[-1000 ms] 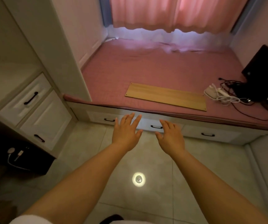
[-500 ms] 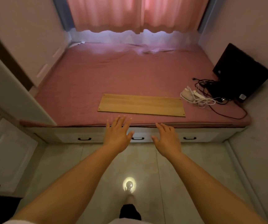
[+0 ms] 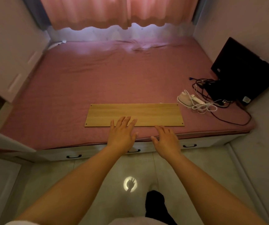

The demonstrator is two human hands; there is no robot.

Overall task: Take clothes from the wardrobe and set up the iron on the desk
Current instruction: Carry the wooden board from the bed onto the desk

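A small white iron [image 3: 186,99] lies on the pink bed at the right, with its white cord [image 3: 203,108] coiled beside it. A long light wooden board [image 3: 146,112] lies flat near the bed's front edge. My left hand [image 3: 121,135] is stretched forward, fingers straight and spread, over the board's near edge. My right hand [image 3: 167,140] is held out beside it, palm down, fingers relaxed, above the bed's front edge. Both hands hold nothing. White wardrobe doors [image 3: 9,59] stand along the left side.
The pink bed [image 3: 114,78] sits on a white base with black-handled drawers [image 3: 72,156]. A black monitor [image 3: 244,72] leans on the right wall with tangled black cables [image 3: 202,85]. Pink curtains [image 3: 114,12] hang behind. A spot of light [image 3: 130,184] lies on the tiled floor.
The view has swung right and closer to the bed; the desk drawers on the left have left the frame. Both hands stay outstretched and now reach the board's near edge.
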